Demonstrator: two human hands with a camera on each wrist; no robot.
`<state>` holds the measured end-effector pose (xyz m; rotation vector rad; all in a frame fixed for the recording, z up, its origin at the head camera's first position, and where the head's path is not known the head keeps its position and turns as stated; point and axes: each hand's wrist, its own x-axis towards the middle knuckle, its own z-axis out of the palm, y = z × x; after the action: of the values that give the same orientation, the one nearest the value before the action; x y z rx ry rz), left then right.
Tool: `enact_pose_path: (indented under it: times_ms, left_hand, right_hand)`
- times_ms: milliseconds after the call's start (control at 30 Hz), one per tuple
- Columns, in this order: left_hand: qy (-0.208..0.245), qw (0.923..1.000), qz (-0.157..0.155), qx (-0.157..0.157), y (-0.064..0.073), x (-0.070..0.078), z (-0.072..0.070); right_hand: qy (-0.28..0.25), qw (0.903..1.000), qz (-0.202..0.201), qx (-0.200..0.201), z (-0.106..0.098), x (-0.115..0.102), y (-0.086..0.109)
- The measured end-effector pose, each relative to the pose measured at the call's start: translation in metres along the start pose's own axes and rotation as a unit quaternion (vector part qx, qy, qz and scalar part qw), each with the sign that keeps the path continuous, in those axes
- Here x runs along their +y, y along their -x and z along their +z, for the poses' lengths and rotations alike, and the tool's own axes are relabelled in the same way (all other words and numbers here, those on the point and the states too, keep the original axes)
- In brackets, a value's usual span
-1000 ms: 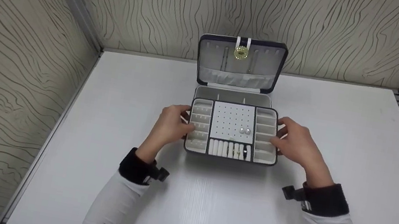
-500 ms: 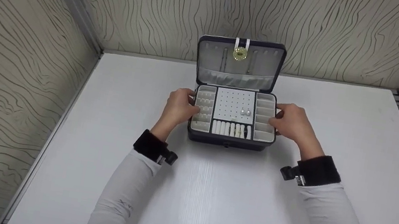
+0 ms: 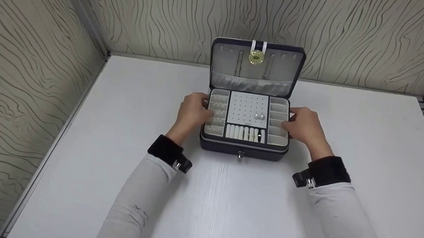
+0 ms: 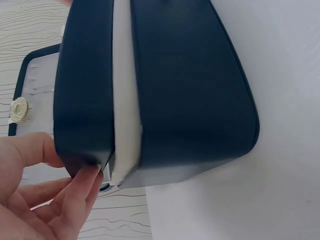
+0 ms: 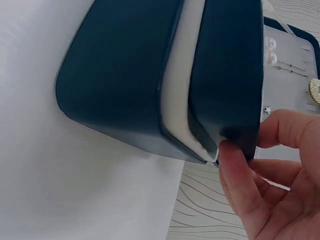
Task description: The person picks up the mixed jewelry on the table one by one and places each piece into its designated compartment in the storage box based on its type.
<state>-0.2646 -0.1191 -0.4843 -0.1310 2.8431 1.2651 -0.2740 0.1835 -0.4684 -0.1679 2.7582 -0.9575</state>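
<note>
A dark blue jewelry box (image 3: pixel 220 146) stands with its lid (image 3: pixel 227 67) raised against the back. On its base sits the jewelry tray (image 3: pixel 238 141), with white compartments, a perforated panel holding two pearl earrings (image 3: pixel 259 116), and ring rolls bearing a few rings. My left hand (image 3: pixel 193 111) grips the tray's left side, thumb over the rim; my right hand (image 3: pixel 303 125) does the same on the right. In the left wrist view a white inner lip (image 4: pixel 125 90) shows between tray and base. The right wrist view shows that band (image 5: pixel 180 75) too.
Necklaces (image 3: pixel 239 63) hang inside the lid above a gathered pocket. A gold round clasp (image 3: pixel 256 57) hangs from the lid's edge. The box stands on a white table (image 3: pixel 205 208), with patterned walls (image 3: pixel 171 4) behind and at the sides.
Both hands have carried the tray back and onto the base, which it had overhung at the front. A metal latch at the base's front has come into view.
</note>
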Motion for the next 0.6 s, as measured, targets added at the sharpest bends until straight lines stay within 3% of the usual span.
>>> enact_pose_path:
  times_ms: [600]
  left_hand:
    - [-0.044,0.9985,-0.031,0.000,-0.001,-0.005,0.009]
  right_hand:
    - [0.043,0.9988,-0.017,0.018,0.014,0.007,-0.009]
